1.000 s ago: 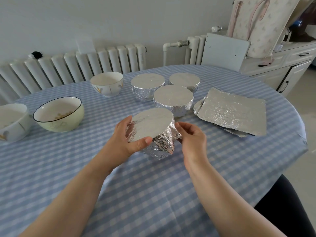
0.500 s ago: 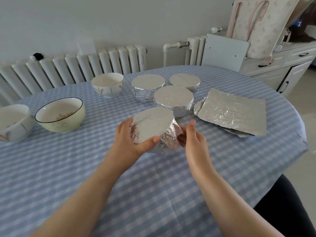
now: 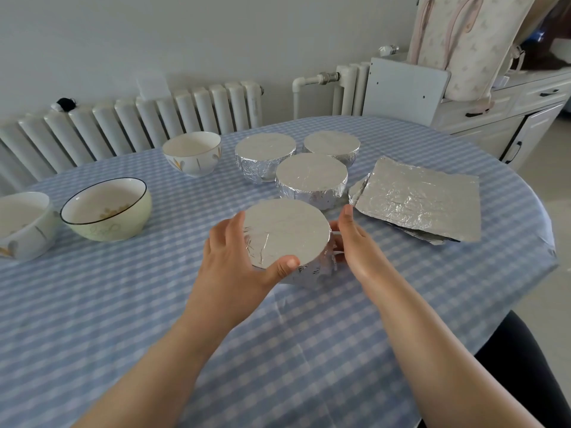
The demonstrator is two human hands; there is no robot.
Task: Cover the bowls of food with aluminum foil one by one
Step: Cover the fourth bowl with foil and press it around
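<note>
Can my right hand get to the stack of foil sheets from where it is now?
Probably yes. The right hand presses the wrapped bowl, and the foil sheets lie just to its right on the table, with nothing between them.

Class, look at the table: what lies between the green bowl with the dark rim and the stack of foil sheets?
In the head view, the foil-covered bowl, held between both hands, lies between the green bowl and the foil sheets.

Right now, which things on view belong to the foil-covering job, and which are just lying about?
Part of the job:
- foil-wrapped bowl between the left hand and right hand
- three covered bowls
- three uncovered bowls
- stack of foil sheets

Just lying about:
- radiator
- patterned bag
- white cabinet
</note>
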